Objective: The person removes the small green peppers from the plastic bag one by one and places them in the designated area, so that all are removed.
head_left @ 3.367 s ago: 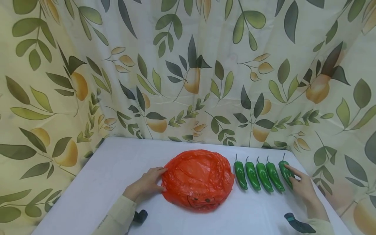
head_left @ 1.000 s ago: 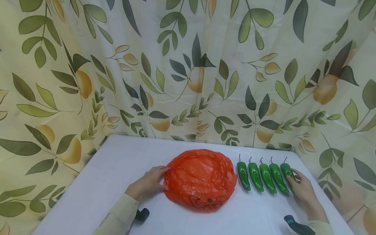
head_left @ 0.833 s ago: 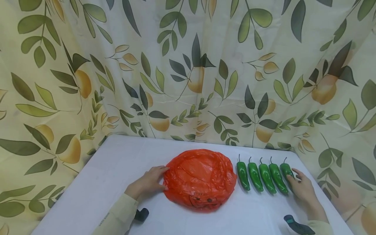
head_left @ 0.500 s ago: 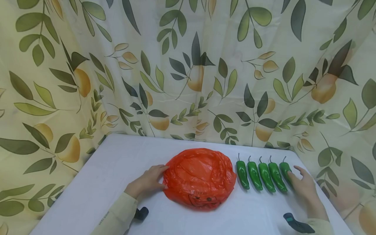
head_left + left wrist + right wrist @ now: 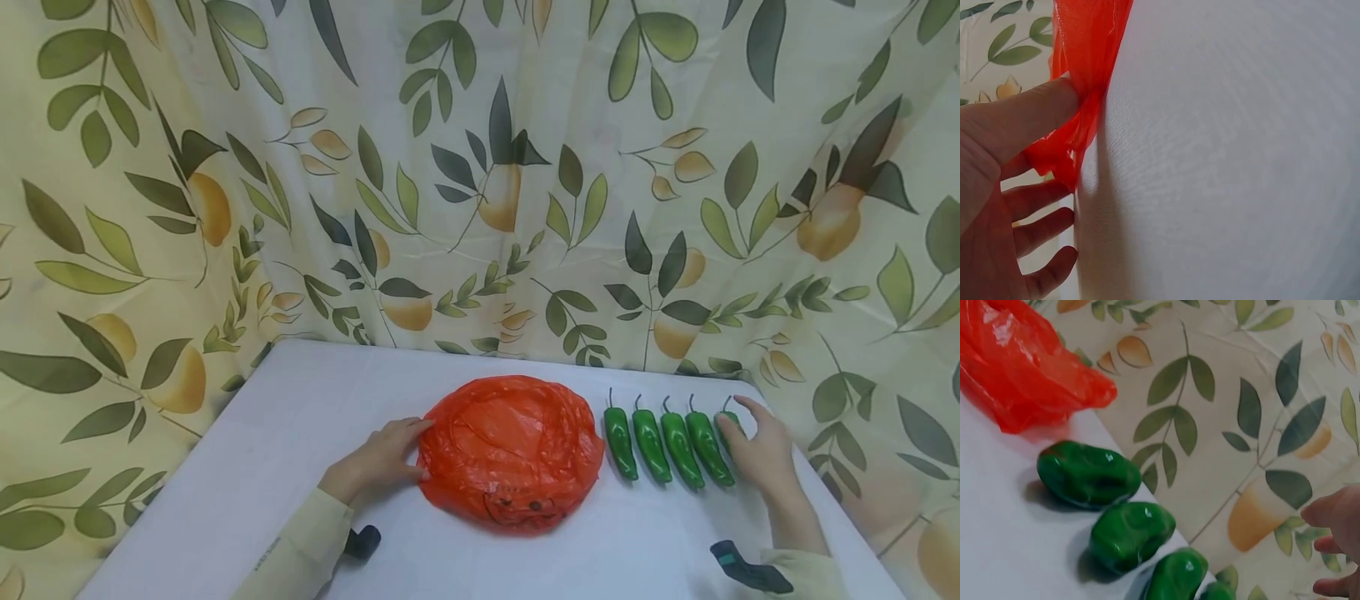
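Note:
A crumpled red plastic bag [image 5: 513,442] with a drawn dark face sits mid-table. My left hand [image 5: 378,462] touches its left edge, thumb and fingers spread apart. Up close in the left wrist view, the thumb lies against the red plastic and the index finger is partly behind it. Right of the bag, several green chili peppers [image 5: 678,452] lie in a row, stems pointing away from me. My right hand [image 5: 765,450] is at the rightmost pepper [image 5: 729,419], covering most of it, fingers extended near the stem. In the right wrist view that hand's fingers are apart.
The white table [image 5: 315,417] ends just right of the right hand. A leaf-and-fruit patterned curtain [image 5: 480,208] rises behind it and along both sides. Dark wrist-worn devices sit by the left sleeve [image 5: 300,542] and right sleeve [image 5: 806,575].
My right hand has moved away from me along the rightmost pepper toward its stem, fingers opening. That pepper lies nearer the row than 3.4 s ago. My left hand stays at the bag's edge.

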A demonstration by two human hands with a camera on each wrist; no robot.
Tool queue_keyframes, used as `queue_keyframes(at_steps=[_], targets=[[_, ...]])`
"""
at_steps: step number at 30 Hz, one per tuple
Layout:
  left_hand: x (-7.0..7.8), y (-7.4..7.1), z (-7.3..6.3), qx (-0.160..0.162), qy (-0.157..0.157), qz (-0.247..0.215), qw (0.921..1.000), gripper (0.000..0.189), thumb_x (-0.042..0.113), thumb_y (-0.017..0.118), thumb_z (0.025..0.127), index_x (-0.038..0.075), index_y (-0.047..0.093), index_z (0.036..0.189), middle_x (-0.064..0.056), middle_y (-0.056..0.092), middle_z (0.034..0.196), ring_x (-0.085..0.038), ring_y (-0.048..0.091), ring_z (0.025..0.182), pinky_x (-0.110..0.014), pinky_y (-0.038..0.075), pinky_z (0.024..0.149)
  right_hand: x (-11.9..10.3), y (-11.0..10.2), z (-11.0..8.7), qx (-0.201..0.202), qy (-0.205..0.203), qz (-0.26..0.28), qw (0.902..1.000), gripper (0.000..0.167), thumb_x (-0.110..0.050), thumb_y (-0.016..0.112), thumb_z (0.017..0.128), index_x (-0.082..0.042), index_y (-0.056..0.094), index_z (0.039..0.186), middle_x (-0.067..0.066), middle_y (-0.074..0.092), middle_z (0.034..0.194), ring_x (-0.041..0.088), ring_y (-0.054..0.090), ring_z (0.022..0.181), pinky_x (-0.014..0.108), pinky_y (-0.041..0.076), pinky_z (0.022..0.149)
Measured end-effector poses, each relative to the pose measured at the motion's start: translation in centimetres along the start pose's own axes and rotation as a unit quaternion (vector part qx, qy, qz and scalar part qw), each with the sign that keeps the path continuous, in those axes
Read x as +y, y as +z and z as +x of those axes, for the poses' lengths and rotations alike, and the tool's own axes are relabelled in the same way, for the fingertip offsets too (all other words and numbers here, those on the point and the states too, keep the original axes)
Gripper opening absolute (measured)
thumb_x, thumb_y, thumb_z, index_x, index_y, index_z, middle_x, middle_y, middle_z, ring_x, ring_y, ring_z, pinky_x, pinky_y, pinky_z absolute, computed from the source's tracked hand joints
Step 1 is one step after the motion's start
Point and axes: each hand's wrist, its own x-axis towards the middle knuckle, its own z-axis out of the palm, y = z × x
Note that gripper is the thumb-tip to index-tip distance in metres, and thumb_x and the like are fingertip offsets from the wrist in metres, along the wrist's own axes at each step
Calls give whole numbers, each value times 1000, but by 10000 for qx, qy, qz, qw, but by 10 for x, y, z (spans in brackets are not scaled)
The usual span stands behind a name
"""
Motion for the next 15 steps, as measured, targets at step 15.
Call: queue_keyframes(at_steps=[15], targets=[[5,-2,-1,48,51,-41,10000,81,32,84,81,19,46,152,-10,48,155,-34,41,145,-65,43,110,-45,26,-18,-347,-608,-265,9972,60,-30,49,105,4,34,152,39,30,154,61,24,143,78,23,112]])
